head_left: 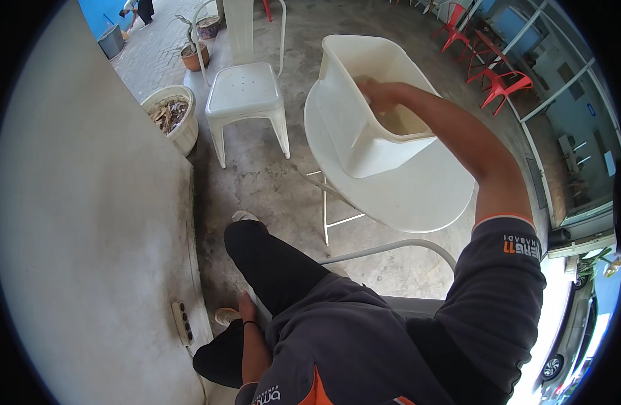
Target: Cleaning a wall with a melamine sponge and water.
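A white, rounded-corner bin is standing open on the round white tabletop, in front of the person and toward the right. The right hand is hanging inside it, its forearm crossing over the near rim; the fingers are partly hiding, so whether they are holding anything cannot be told. The bin's contents are not showing clearly. The left hand is hanging low beside the seated person's leg, near the seat's edge; its grip cannot be told either. Beyond the tabletop, to the left, a white metal chair is standing near a pale planter that is holding dry leaves. A wall is rising along the left, bearing a power strip. Red chairs are standing at the upper right, near glass panels.
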A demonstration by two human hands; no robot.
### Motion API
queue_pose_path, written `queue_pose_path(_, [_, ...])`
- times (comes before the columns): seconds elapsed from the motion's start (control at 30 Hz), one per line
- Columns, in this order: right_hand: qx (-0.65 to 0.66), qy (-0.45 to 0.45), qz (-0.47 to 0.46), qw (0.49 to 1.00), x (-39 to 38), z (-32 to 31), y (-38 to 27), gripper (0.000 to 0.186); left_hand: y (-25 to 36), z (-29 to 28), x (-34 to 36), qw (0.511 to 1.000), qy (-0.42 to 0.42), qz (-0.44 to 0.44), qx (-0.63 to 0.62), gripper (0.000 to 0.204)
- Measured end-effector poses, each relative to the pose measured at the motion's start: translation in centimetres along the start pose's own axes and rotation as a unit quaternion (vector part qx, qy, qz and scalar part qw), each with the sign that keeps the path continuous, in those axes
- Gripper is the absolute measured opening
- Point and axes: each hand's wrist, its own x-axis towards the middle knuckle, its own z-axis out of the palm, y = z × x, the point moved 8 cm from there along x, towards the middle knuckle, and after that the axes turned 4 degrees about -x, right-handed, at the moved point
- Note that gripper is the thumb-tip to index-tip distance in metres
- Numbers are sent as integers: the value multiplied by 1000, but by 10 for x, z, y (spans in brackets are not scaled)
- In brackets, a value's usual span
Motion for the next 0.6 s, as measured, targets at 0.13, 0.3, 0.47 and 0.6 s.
queue_pose_path(0.13, [-166,-225,-50,959,-11,52,-18,81,-1,-2,1,998,-2,41,47,56])
queue_pose_path(0.3, [259,-177,49,948,-31,12,-17,68,1,-1,2,996,-14,55,71,51])
queue_pose_path(0.47, [493,-100,-38,864,-53,-40,-15,42,3,4,4,997,-19,43,62,58])
queue_pose_path(0.6, [497,9,-14,867,-50,-53,-5,49,10,10,4,998,-18,17,61,62])
